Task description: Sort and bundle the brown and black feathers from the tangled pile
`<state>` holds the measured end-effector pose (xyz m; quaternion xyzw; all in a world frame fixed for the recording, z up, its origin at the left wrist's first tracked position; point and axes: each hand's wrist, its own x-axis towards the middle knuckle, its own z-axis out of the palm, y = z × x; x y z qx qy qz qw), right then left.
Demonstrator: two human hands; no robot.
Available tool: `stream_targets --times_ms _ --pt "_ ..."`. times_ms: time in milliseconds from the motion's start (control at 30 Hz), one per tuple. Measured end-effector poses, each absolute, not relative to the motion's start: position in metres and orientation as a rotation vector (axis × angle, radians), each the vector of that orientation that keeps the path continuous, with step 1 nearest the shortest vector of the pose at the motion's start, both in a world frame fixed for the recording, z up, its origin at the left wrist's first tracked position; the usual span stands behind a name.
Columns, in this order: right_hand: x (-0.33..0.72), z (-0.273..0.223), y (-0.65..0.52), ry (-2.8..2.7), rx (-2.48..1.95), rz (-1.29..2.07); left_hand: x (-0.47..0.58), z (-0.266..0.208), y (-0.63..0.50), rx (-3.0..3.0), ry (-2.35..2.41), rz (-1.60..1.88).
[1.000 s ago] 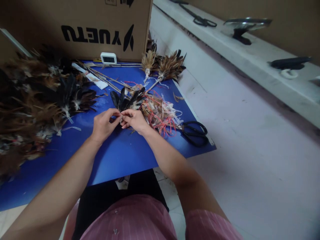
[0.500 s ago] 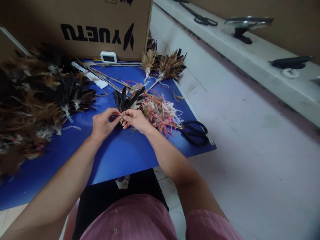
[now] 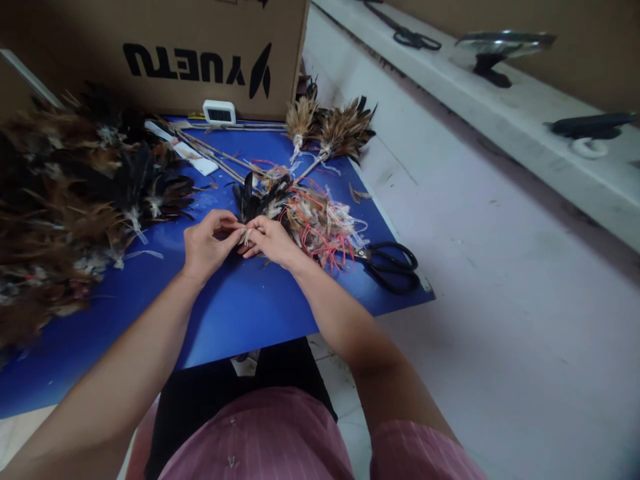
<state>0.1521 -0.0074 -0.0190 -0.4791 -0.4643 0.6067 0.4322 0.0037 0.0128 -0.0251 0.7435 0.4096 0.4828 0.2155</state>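
Observation:
Pinched between the fingers of both hands is the pale quill end of a bunch of dark feathers (image 3: 255,199), its tips fanning away from me. My left hand (image 3: 210,241) is closed at the base from the left, thumb against fingertips. From the right, my right hand (image 3: 270,241) grips the same base, its fingers curled underneath. Just beyond and to the right lies a loose heap of brown feather scraps with red and clear ties (image 3: 325,223). Black-handled scissors (image 3: 390,265) rest beside that heap, their blades partly hidden under it.
A large pile of brown and black feather bunches (image 3: 75,207) covers the blue table's (image 3: 225,320) left side. Behind are feather dusters (image 3: 340,130), thin sticks (image 3: 215,157), a small white digital device (image 3: 219,112) and a cardboard box (image 3: 200,33). The wall ledge (image 3: 530,93) runs along the right.
The dark feather bunch has tilted slightly to the right, and more of its pale base shows between my fingers. Both hands stay in nearly the same place.

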Motion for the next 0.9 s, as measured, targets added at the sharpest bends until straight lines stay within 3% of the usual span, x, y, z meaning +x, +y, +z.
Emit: stream_targets --times_ms 900 --pt "0.16 -0.008 -0.016 -1.375 -1.407 1.176 0.004 -0.023 0.018 1.671 1.196 1.328"
